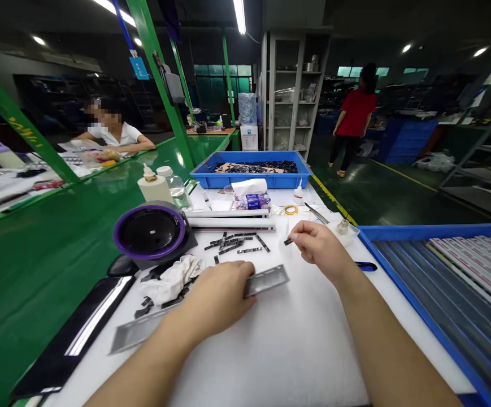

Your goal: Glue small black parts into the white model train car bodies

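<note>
the left hand [220, 294] lies on a flat grey metal strip [266, 281] on the white table [287, 345], fingers curled over its left end. the right hand [319, 246] is held up just to the right, finger and thumb pinching a tiny black piece [288, 241]. more small black strips [237, 243] lie farther back, near a purple round dish [150, 232].

Grey strip [266, 281], small black piece [288, 242]

The left hand [222, 294] hid one end of the grey strip [268, 280], the black piece [288, 241] in the right hand [319, 249] was too small to identify, and the frame cut off the blue tray [418, 230].
</note>
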